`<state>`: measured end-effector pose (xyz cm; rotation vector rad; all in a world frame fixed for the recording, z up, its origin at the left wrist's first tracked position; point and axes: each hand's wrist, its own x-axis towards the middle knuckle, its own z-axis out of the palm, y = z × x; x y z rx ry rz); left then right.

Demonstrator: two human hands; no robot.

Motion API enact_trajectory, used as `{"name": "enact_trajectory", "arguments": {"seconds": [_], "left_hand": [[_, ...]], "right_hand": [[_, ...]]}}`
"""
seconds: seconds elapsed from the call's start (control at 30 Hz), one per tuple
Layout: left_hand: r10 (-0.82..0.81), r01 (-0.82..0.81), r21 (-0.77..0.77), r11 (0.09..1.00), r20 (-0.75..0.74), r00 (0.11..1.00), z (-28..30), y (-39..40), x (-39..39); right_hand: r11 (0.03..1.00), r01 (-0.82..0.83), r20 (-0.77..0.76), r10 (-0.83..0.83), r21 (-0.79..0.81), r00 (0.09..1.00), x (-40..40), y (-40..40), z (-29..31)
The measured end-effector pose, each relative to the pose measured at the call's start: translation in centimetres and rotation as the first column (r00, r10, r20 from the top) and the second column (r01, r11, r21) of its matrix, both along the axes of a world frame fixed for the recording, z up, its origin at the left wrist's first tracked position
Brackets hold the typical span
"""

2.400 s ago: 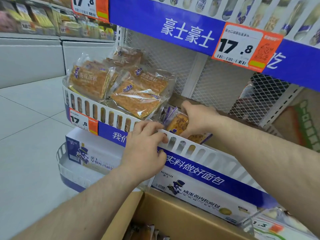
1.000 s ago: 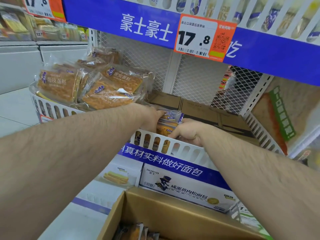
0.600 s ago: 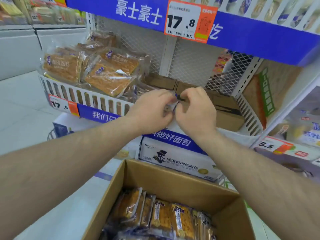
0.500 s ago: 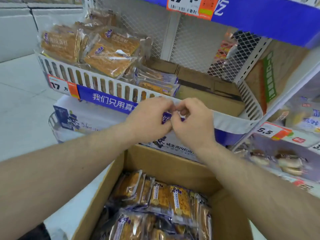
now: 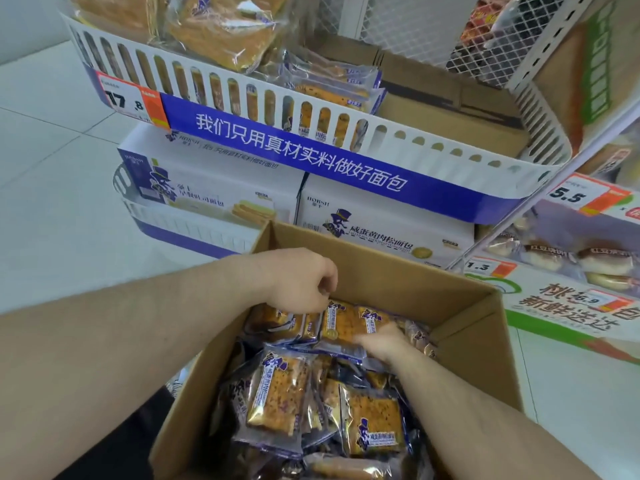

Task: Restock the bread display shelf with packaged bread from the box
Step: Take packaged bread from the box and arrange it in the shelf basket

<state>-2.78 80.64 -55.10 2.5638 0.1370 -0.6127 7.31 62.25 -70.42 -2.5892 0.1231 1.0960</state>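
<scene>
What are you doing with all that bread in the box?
A person is restocking a shop shelf. Both hands are down in the cardboard box, which is full of wrapped bread packs. The left hand and right hand are at the row of packs along the far side. A few packs already lie on the shelf above.

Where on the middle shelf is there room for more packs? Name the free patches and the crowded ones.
Free: the right half of the shelf tray, between the small bread packs and the right end rail, over flattened cardboard. Crowded: the left end, heaped with large cake bags.
</scene>
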Motion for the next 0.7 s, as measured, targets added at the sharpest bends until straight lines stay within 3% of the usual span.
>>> {"name": "enact_trajectory", "arguments": {"seconds": [0.17,0.3,0.4,0.6,0.7], "left_hand": [[-0.043,0.045,0.015,0.999,-0.090,0.995,-0.2,0.8,1.2],[-0.028,0.030,0.008,1.000,-0.137,0.990,0.0,1.5,2.4],[-0.021,0.022,0.005,1.000,-0.161,0.987,-0.1,1.5,2.9],[-0.039,0.044,0.016,0.999,-0.223,0.974,-0.6,1.4,3.2],[-0.046,0.051,0.011,0.999,-0.270,0.962,-0.8,1.5,3.2]], "right_hand": [[0.975,0.207,-0.054,-0.203,0.081,0.978,-0.1,0.5,-2.3],[0.948,0.248,-0.100,-0.232,0.200,0.968,-0.1,2.9,-1.4],[0.881,0.399,-0.176,-0.364,0.252,0.915,1.0,4.0,-2.0],[0.862,0.445,-0.509,-0.278,0.243,0.815,2.4,3.5,-2.4],[0.842,0.489,-0.567,-0.293,0.228,0.770,2.1,2.8,-3.0]]}}
